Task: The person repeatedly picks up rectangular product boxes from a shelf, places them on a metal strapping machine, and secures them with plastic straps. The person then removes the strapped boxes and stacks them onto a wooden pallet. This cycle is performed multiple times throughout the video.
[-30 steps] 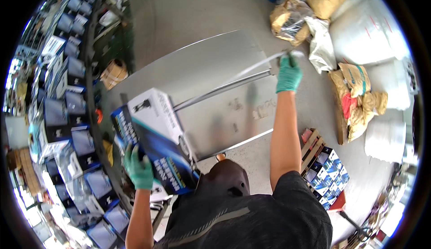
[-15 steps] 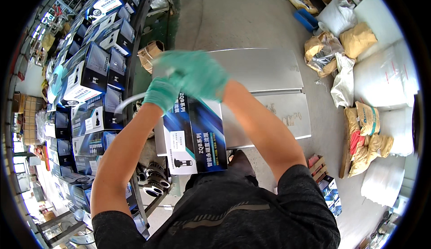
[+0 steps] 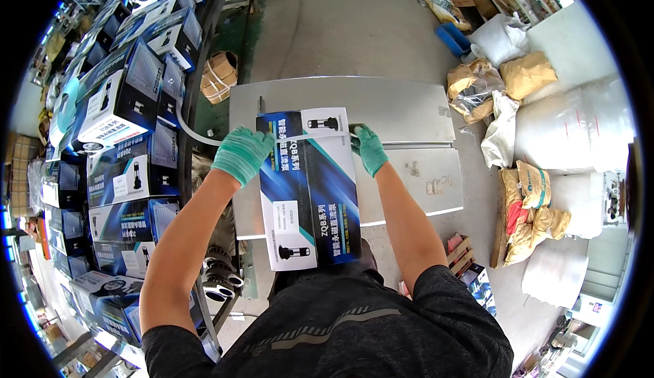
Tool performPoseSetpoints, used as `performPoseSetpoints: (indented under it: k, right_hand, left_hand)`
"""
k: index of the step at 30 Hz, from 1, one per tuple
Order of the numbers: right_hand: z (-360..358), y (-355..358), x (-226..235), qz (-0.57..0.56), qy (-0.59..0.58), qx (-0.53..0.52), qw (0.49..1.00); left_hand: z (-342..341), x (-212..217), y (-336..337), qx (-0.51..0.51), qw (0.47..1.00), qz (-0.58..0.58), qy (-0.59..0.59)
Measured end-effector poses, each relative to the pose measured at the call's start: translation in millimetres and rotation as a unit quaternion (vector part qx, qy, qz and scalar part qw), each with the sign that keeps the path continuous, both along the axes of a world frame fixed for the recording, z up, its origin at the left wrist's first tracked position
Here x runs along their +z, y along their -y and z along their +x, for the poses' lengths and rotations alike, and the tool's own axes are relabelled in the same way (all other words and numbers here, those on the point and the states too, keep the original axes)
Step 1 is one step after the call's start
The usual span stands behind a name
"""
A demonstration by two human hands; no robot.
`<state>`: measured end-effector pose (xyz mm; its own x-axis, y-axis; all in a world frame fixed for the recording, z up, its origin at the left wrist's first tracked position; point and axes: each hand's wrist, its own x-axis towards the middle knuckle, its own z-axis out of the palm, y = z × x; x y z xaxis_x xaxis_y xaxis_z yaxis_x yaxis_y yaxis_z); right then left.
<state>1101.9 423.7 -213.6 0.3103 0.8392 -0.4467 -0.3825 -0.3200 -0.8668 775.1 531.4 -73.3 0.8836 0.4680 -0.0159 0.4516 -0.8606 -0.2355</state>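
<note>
A blue, white and black carton (image 3: 306,194) is lying on the metal tabletop (image 3: 409,109), nearer its left edge than its right, with the carton's lower end appearing to jut over the near edge. A white strap (image 3: 310,137) is being held across the carton's top, toward the end that is facing the tabletop's far edge. Near the tabletop's left edge, the strap is being grasped in the curled fingers of the left hand (image 3: 243,154); the fingers of the right hand (image 3: 370,150) are being bent at the carton's right side, but whether strap or carton is being pinched cannot be told. Judging from this, one crossing is being made over the top, while no closed join is being shown, so the fastening is seemingly being left undone. The carton's underside is being hidden, as are most fingertips, and the strap's tail is being lost to view beside the stacked boxes (image 3: 129,167) past the left edge.
</note>
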Motion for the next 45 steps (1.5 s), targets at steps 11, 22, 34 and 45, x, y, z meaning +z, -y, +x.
performPoseSetpoints:
  k: [11,22,34,45]
  right_hand:
    - [43,-17,19,-0.041,0.169,0.311,0.934]
    - [71,-49,36,0.076,0.287,0.391,0.871]
    - [-39,-72,108,0.21,0.356,0.329,0.849]
    - [-118,-72,84,0.132,0.75,0.315,0.567]
  left_hand:
    - [7,-94,17,0.306,0.907,-0.079,0.279]
    - [20,-82,28,0.345,0.905,-0.035,0.246]
    - [-43,-109,14,0.559,0.759,-0.172,0.287]
    - [-179,-143,-44,0.554,0.798,-0.197,0.136]
